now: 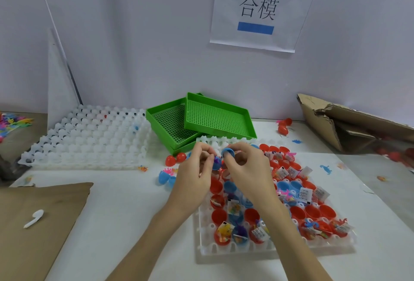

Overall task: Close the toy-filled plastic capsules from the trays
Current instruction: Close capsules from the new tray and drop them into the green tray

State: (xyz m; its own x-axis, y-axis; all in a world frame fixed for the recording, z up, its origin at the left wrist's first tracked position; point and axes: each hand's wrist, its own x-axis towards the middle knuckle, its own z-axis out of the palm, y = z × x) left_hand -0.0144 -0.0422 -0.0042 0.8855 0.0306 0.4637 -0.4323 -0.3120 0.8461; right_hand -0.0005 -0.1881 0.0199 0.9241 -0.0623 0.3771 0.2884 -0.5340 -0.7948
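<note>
Nearest, on the worktop [125, 209], one white tray [275, 248] keeps open red and blue capsule halves upright, mouths up, so the toys stay put; too many to count. Above it the left hand [197, 168] pinches a blue capsule base [216, 164] with a purple toy inside, while the right hand [246, 164] pinches its blue cap [227, 152] just beside it, seemingly ready to press on. Beyond lie two closed red capsules [175, 159], two stacked green baskets [201, 119] and one empty white tray [89, 133].

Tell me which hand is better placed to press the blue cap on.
Right. The right hand pinches the blue cap just above the toy-filled blue half, which the left hand holds.
</note>
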